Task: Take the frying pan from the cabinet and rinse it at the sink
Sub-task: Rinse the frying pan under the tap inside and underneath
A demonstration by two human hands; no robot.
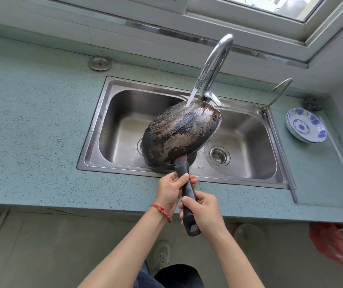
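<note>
The right hand (204,213) wraps the handle's end, the left hand (171,189) grips it higher; the frying pan (180,132) tilts underside-up over the sink (95,129) divider, water from the faucet (215,61) striking its far rim

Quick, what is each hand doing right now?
Left hand: closed on the pan handle.
Right hand: closed on the same handle, lower down.

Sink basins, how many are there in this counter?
2. The left basin sits under the tilted frying pan, which hides most of its drain. The right basin lies right of the faucet, its drain strainer visible.
</note>
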